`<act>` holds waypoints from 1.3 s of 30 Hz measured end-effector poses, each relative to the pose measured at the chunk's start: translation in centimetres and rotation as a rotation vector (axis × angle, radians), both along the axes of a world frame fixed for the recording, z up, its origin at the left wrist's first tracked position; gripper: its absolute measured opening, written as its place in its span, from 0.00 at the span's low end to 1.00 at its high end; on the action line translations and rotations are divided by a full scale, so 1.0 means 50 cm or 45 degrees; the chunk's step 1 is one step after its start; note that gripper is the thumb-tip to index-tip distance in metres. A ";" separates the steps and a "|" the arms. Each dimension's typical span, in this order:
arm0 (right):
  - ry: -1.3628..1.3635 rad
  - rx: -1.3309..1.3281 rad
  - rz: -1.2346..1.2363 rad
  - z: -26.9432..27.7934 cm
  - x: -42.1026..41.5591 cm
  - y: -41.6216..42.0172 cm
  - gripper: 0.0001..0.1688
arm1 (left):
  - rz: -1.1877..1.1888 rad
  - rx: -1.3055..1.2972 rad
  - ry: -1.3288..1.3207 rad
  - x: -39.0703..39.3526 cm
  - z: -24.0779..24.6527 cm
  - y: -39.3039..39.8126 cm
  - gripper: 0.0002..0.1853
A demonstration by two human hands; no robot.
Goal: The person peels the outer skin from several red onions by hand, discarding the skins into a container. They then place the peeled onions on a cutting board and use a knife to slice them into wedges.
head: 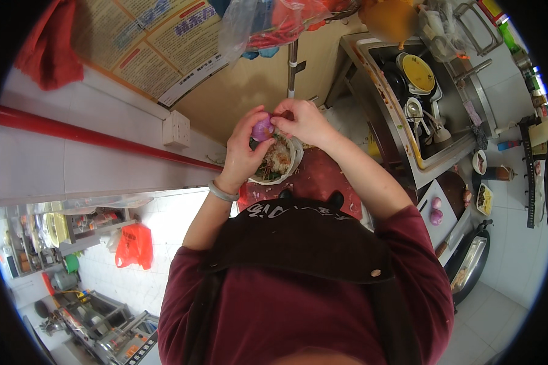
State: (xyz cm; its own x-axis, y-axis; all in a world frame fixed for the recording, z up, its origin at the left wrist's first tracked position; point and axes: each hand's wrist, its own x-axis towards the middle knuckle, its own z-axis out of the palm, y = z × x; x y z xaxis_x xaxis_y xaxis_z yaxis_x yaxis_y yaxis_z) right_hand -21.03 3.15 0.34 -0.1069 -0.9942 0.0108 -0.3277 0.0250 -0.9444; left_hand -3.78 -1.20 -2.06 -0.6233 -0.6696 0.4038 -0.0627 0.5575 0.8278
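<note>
My left hand (pixel 245 145), with a pale bangle at its wrist, holds a purple onion (pixel 262 127) between thumb and fingers. On the onion's right side are the fingertips of my right hand (pixel 301 119), thumb and forefinger pinched together; whether a bit of skin is between them cannot be told. Both hands are above the far part of a round white bin (pixel 297 159) holding food scraps (pixel 277 157). The bin stands on a dark red surface (pixel 326 175) in front of me.
At the right stand a steel sink (pixel 454 146) with stacked dishes and a white cutting board (pixel 440 200) bearing purple onions (pixel 436 216). A cleaver (pixel 452 237) and a black pan (pixel 482 269) are beside it. A red pipe (pixel 105 145) runs along the left wall.
</note>
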 end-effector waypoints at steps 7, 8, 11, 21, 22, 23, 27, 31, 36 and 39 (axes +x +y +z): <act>0.504 -0.256 -0.175 -0.005 0.021 -0.003 0.06 | 0.147 -0.327 -0.113 -0.018 0.021 0.014 0.25; 0.506 -0.247 -0.172 -0.004 0.020 -0.004 0.06 | 0.149 -0.352 -0.118 -0.018 0.021 0.015 0.25; 0.126 -0.003 -0.131 0.007 0.011 -0.005 0.05 | 0.166 -0.268 -0.048 -0.020 0.016 0.016 0.24; -0.158 0.469 -0.110 -0.116 -0.010 0.003 0.06 | 0.174 0.392 0.562 -0.026 -0.010 0.005 0.33; -0.103 0.302 -0.146 -0.126 -0.006 0.004 0.06 | 0.172 0.407 0.554 -0.025 -0.005 0.004 0.33; -0.047 0.136 -0.183 -0.134 -0.005 0.003 0.07 | 0.169 0.422 0.546 -0.025 -0.001 0.004 0.34; -0.570 0.032 -0.154 -0.050 -0.005 -0.017 0.08 | 0.165 0.428 0.448 -0.016 0.002 0.009 0.34; -0.319 0.198 0.087 -0.003 -0.008 -0.020 0.09 | 0.071 0.406 0.398 -0.019 0.004 0.013 0.33; -0.450 0.045 -0.200 -0.074 -0.029 0.001 0.08 | -0.080 0.979 0.550 -0.026 -0.011 0.000 0.23; 0.112 -0.168 -0.376 -0.095 -0.032 0.038 0.09 | -0.236 1.282 0.577 -0.033 -0.008 -0.004 0.23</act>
State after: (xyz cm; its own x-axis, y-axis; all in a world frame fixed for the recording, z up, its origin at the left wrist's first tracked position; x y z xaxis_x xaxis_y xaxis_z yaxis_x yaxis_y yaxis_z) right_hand -22.62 5.05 -4.43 -0.3834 -0.9097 0.1595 -0.4047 0.0102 -0.9144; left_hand -5.44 -1.40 -2.44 -0.6800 -0.7311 -0.0550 0.3734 -0.4099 0.8322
